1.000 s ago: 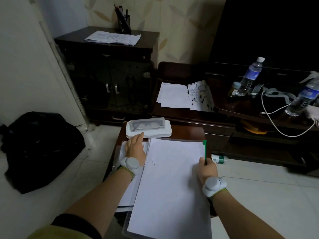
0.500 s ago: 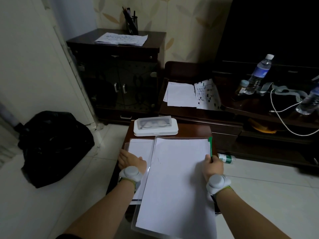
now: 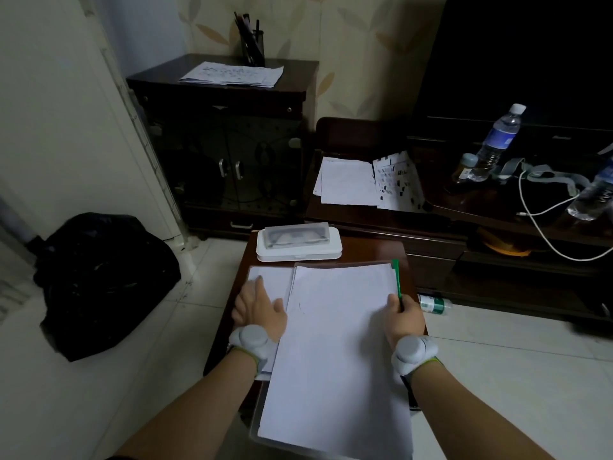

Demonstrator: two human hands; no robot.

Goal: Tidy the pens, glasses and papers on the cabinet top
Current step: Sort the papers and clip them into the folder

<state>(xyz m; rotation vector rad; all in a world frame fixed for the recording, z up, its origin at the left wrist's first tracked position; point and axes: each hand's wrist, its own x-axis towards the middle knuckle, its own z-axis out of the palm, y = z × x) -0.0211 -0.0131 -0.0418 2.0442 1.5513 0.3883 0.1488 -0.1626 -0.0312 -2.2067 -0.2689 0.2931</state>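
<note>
1. The left hand (image 3: 260, 308) lies flat, fingers spread, on the smaller sheet (image 3: 270, 282) at the left of the cabinet top (image 3: 368, 249). It grips nothing, so the sheet could slide off the left edge if the hand pushes sideways.
2. The right hand (image 3: 403, 313) is closed on a green pen (image 3: 396, 277) and also rests on the right edge of the big stack (image 3: 335, 343). The pen tip could mark or crease the top sheet.
3. The stack overhangs the near edge toward the person. It is likely to tip or fan onto the floor if either hand lifts.
4. The glasses case (image 3: 298, 242) sits just beyond the papers, closed with glasses showing through the lid. Shoving the stack forward could knock it off the far edge.
</note>
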